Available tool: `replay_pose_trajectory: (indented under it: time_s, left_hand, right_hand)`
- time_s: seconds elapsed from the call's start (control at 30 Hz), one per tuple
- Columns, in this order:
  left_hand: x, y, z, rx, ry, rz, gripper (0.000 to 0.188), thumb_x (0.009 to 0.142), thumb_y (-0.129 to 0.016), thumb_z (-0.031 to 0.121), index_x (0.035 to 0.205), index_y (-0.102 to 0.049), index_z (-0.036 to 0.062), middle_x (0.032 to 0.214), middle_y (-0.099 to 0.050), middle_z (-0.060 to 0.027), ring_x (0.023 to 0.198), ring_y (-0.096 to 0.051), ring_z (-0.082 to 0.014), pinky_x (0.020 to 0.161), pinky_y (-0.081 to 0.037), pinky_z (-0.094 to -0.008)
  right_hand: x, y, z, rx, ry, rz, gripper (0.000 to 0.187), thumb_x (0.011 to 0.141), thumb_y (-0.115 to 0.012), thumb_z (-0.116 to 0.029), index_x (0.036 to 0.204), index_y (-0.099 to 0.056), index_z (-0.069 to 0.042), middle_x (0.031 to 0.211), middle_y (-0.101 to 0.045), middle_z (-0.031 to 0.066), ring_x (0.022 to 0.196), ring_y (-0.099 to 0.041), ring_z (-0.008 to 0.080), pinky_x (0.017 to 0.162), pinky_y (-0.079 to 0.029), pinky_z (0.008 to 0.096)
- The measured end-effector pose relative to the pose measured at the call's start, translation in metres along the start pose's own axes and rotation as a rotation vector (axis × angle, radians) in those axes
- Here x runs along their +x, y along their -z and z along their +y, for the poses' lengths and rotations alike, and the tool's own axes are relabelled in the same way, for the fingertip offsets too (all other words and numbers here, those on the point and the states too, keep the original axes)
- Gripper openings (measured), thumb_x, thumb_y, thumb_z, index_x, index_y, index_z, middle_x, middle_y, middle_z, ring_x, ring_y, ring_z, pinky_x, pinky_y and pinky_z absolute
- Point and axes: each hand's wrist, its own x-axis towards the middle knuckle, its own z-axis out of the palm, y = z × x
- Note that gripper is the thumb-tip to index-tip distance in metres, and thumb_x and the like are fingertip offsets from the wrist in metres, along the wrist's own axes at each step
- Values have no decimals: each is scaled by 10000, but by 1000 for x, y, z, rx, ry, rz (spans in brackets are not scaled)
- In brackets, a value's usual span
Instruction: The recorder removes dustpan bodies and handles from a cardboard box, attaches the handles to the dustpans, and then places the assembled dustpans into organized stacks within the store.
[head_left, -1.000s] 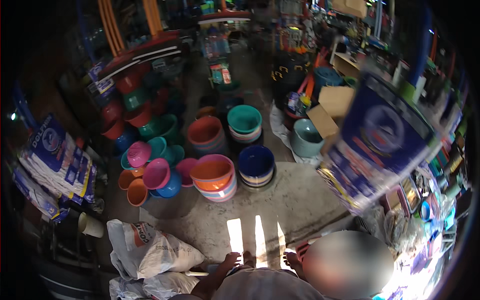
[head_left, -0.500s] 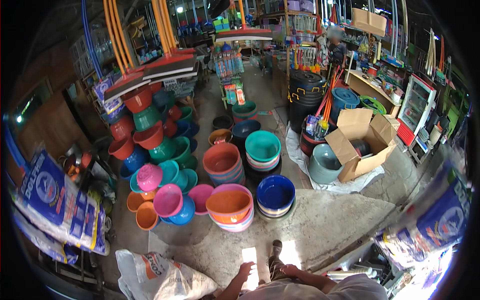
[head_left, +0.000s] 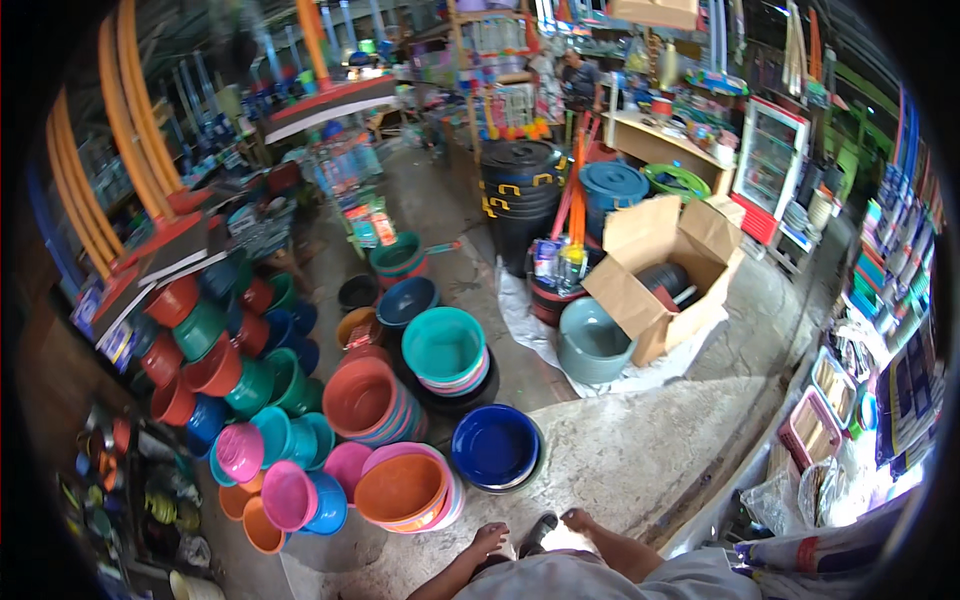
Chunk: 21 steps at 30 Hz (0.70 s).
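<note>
blue basin (head_left: 495, 440) tops a stack (head_left: 500, 465) on the concrete floor (head_left: 640, 440), ahead of the left hand (head_left: 489, 539) and the right hand (head_left: 578, 521); i cannot tell if their fingers are spread or pressed together.

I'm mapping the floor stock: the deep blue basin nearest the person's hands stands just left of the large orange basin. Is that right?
"Left" is wrong: the head view shows the deep blue basin nearest the left hand and right hand standing just right of the large orange basin.
</note>
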Motion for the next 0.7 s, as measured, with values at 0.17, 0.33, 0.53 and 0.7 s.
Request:
replay_pose_trajectory:
  time_s: [0.17,0.33,0.53,0.7]
  left_hand:
    - [57,-40,48,-19,-224,-76,311,953,-594,197,1200,-575,9,1058,-654,-141,830,-664,-217,747,-572,-316]
    - [89,-107,145,-115,-21,-335,334,984,-550,176,1266,-500,3,1140,-611,-178,957,-654,-288,850,-584,-400]
    - [176,-178,194,231,-32,-515,324,989,-555,195,1261,-502,28,1039,-629,-121,860,-666,-242,790,-592,-400]
    - [247,-257,270,306,77,-562,259,986,-564,217,1195,-563,64,1028,-649,-92,814,-659,-192,698,-601,-358]
  right_hand:
    - [0,80,-6,458,-232,66,367,845,-646,-346,1051,-722,-52,873,-742,108,765,-704,197,715,-558,353]
    - [-14,92,37,674,-367,184,364,887,-618,-290,1082,-687,10,899,-731,109,696,-693,185,635,-549,317]
    - [-13,90,78,732,-577,91,392,900,-605,-323,1104,-695,-1,970,-740,102,720,-693,179,659,-549,320]
    - [23,152,96,924,-719,166,442,891,-609,-355,1099,-688,27,1009,-742,97,755,-690,181,693,-562,318]
